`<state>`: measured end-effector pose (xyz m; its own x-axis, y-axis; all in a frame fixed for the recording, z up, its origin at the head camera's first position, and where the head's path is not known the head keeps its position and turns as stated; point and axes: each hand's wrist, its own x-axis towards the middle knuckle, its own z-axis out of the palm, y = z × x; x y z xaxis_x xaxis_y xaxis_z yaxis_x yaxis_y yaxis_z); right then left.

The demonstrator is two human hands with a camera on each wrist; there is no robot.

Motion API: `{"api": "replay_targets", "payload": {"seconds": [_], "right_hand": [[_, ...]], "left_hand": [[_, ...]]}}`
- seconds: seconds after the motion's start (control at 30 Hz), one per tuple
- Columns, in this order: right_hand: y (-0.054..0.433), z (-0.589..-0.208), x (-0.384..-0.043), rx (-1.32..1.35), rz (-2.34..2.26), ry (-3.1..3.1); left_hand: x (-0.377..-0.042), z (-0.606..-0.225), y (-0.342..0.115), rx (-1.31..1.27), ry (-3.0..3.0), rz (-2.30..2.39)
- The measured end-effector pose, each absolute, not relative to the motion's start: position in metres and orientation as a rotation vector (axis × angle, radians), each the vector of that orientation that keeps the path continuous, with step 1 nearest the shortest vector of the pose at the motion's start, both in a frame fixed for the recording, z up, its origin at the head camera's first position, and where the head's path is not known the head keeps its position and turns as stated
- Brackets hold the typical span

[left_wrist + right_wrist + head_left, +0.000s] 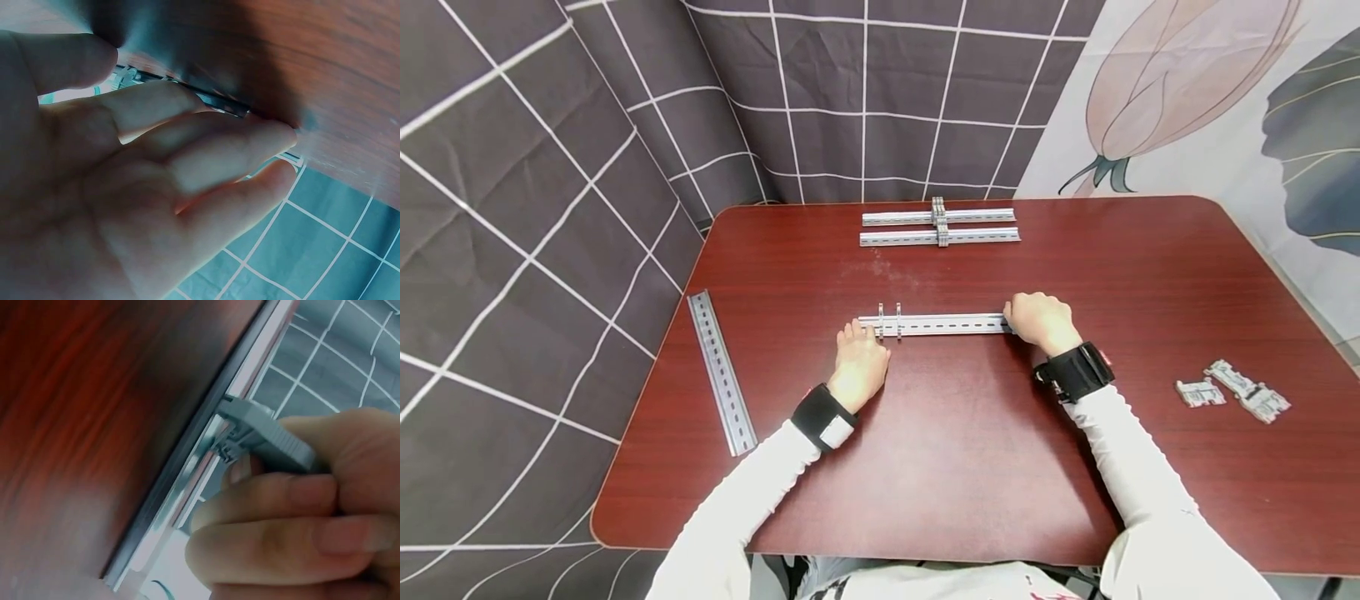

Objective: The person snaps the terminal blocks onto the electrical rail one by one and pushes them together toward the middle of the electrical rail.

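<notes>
A slotted metal DIN rail lies crosswise on the table between both hands. Near its left end stand two thin clip-on pieces, one beside the other. My left hand rests at that end with fingers extended along the rail; in the left wrist view they partly cover the rail. At the opposite end my right hand pinches a grey terminal block. Seen from the right wrist, the block's lower side meets the rail, and the fingers hide its rear part.
Two more rails, a rear one and a front one, lie at the back with a row of blocks across them. Another rail lies at the left. Loose terminal pieces lie right on the red-brown table.
</notes>
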<state>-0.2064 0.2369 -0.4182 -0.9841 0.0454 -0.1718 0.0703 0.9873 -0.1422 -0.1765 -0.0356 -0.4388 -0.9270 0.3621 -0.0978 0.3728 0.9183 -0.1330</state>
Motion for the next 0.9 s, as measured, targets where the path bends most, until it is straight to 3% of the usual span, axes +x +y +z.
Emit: {"api": "replay_targets", "payload": {"seconds": [0.9], "right_hand": [[0.231,-0.407,-0.202,0.119,-0.251,2.865]], "left_hand": [[-0.177,-0.437,-0.036,0.596,2.972,-0.277]]}}
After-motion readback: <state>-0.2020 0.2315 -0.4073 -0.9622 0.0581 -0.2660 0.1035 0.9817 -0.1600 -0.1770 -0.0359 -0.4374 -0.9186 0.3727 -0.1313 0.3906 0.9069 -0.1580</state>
